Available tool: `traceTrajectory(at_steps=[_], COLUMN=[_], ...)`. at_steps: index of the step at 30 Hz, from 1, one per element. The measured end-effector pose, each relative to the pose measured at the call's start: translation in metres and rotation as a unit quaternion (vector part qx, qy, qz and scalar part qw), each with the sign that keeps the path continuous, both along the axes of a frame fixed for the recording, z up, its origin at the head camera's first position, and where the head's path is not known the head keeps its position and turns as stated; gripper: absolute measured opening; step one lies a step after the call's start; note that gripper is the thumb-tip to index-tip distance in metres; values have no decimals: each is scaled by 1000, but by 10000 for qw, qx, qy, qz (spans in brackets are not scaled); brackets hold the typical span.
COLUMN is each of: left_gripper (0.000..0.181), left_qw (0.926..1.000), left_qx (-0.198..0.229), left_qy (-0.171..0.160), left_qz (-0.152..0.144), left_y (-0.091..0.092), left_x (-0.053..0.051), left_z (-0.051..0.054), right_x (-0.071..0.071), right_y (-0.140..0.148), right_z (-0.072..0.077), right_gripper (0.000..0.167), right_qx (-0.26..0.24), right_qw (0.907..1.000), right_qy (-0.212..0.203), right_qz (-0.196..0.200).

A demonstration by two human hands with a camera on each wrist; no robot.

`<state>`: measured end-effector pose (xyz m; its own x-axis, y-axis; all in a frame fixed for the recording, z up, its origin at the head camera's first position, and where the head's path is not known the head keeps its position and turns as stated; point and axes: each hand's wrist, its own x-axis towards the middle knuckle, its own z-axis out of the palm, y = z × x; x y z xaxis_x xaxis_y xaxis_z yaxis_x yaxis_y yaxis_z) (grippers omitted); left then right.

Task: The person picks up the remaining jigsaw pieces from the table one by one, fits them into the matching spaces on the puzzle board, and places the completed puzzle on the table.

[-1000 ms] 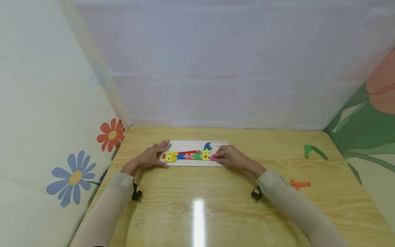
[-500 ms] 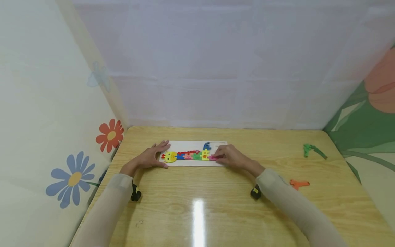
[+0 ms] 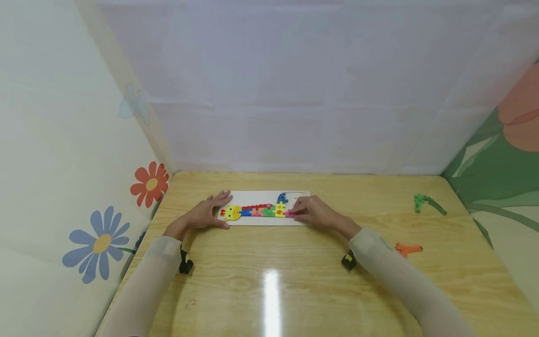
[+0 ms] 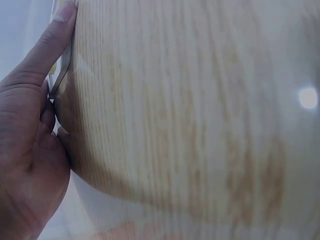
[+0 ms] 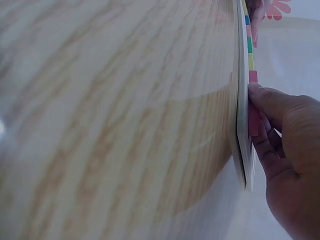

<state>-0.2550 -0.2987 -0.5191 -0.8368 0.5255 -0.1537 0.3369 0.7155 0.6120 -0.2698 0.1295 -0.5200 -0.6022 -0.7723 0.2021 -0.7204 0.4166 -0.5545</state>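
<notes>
A white puzzle board (image 3: pixel 252 196) lies on the table, with a giraffe built of coloured pieces along it. At its left end my left hand (image 3: pixel 205 214) is spread beside the yellow giraffe head (image 3: pixel 231 213). Its thumb lies straight along the near edge, as the left wrist view also shows; its other fingers reach the far corner. My right hand (image 3: pixel 317 213) pinches a pink puzzle piece (image 5: pixel 254 120) at the right part of the board. In the head view the fingers cover most of that piece. A blue piece (image 3: pixel 281 198) sits above the yellow spotted one (image 3: pixel 280 210).
To the right on the table lie a light green piece (image 3: pixel 418 203) and a dark green piece (image 3: pixel 435 206), close together. Nearer to me is an orange piece (image 3: pixel 407 249) by the right sleeve. Printed cloth walls stand at the left, back and right.
The pink piece appears slightly lower and flatter against the board under my right fingers. My left hand keeps its place on the board, and the loose pieces have not moved.
</notes>
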Motion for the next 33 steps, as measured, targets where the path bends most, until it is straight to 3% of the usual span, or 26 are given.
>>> traceTrajectory(at_steps=[33], left_gripper=[107], left_qw=[10000], left_qx=[37], left_qy=[-15], left_qz=[55], left_y=[2], left_x=[3], left_z=[3], right_x=[0], right_y=[-1], right_z=[-2], right_gripper=[21], right_qx=[-86], right_qw=[10000], right_qy=[-22], right_qz=[6])
